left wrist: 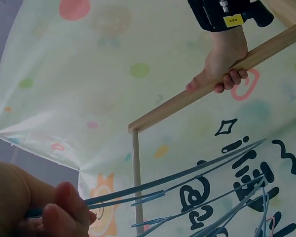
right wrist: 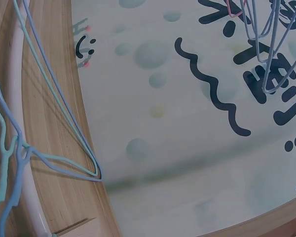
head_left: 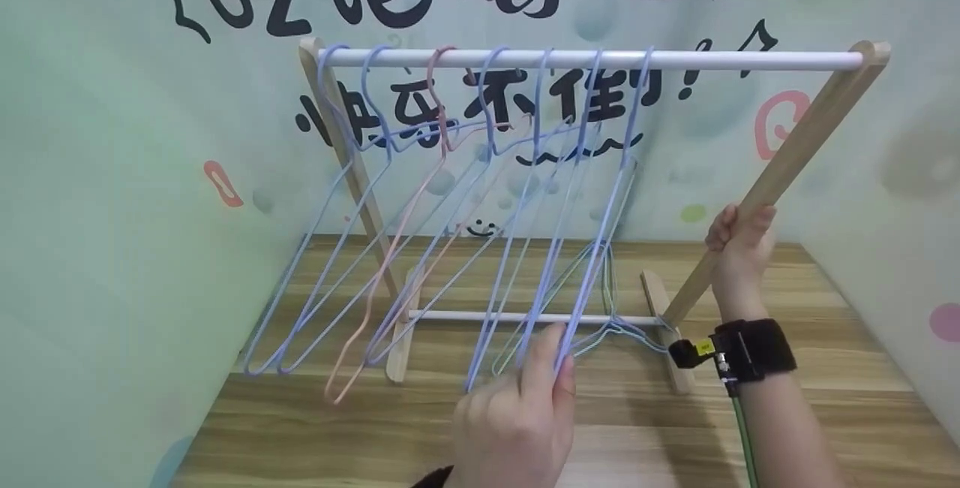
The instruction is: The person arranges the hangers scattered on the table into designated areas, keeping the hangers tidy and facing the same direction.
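A wooden clothes rack with a white top rod (head_left: 750,61) carries several blue hangers and one pink hanger (head_left: 433,86). With thumb and fingers my left hand (head_left: 514,413) pinches the lower corner of the rightmost blue hanger (head_left: 637,105), whose hook is still over the rod. The left wrist view also shows this hanger (left wrist: 153,184) running out from the fingers. My right hand (head_left: 741,259) grips the rack's right wooden upright (head_left: 806,128), with fingers curled round it. In the right wrist view the hand itself is out of sight, but part of the upright (right wrist: 286,210) shows.
Green and blue hangers (right wrist: 59,165) lie by the white lower rod (head_left: 487,316), near the right foot (head_left: 656,293). The rack stands on a wood-grain surface (head_left: 300,428). A printed backdrop (head_left: 150,135) surrounds it. A camera strap (head_left: 757,349) circles the right wrist.
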Tool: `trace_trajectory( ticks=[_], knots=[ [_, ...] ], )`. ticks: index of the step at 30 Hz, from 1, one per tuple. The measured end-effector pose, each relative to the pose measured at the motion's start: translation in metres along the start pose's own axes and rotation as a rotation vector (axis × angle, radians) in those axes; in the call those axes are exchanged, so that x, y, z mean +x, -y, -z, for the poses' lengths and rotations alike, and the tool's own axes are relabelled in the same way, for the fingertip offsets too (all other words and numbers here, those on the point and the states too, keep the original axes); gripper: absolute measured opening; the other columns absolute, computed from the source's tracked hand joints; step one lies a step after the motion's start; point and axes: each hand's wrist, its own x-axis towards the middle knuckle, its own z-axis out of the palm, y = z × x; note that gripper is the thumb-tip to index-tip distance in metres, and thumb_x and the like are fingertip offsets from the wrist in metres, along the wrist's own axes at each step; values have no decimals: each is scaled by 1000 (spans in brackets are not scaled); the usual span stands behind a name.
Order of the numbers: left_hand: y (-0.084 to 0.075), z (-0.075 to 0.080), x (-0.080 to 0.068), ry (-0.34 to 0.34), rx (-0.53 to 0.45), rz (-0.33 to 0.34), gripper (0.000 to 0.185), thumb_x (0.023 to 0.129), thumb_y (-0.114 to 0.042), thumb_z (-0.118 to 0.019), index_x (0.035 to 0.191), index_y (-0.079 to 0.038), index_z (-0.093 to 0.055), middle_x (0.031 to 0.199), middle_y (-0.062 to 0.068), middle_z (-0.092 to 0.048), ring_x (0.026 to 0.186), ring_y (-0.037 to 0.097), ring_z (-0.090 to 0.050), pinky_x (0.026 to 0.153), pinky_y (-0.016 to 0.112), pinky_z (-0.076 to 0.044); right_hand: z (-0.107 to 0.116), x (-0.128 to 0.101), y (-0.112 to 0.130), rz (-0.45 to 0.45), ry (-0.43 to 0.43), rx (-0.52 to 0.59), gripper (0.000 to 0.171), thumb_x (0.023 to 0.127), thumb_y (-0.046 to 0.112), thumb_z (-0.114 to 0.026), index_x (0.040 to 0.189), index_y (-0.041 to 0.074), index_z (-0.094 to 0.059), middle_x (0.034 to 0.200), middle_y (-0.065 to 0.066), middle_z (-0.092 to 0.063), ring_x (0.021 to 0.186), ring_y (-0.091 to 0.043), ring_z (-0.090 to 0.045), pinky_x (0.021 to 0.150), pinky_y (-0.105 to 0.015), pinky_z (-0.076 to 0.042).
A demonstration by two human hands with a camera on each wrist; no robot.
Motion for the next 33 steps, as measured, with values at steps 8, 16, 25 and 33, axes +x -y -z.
trace_trajectory(
  ticks=[8, 16, 25, 33],
  knots=[
    [-2, 0, -3, 23, -21, -40, 30, 95, -22, -41, 100, -3, -64, 46, -10, -33, 40, -1, -15, 34, 10, -12, -1, 1, 0, 6, -16, 15, 60, 68, 67, -52, 68, 7, -45, 55, 1, -34, 47, -10, -28, 44, -18, -26],
    [-5, -5, -12, 42, -57, -47, 33, 97, -22, -37, 105, 0, -61, 52, -7, -48, 37, -1, -26, 36, 6, -17, 0, 0, 1, -3, 6, -2, 59, 72, 66, -49, 70, 7, -43, 56, 0, -33, 48, -10, -27, 45, -18, -26],
    [-5, -9, -11, 25, -55, -71, 33, 97, -19, -37, 107, 2, -60, 66, 1, -63, 41, 4, -47, 37, 7, -34, 1, 1, 1, -4, 2, 3, 61, 68, 67, -51, 69, 7, -42, 55, 0, -32, 46, -9, -26, 43, -17, -23],
    [-5, -9, -18, 115, -80, -14, 31, 95, -19, -41, 113, 1, -58, 74, 2, -66, 47, 7, -54, 39, 11, -39, 0, 0, 1, -2, -4, -33, 59, 74, 66, -45, 69, 7, -43, 56, -1, -32, 47, -11, -27, 44, -18, -23]
  ],
)
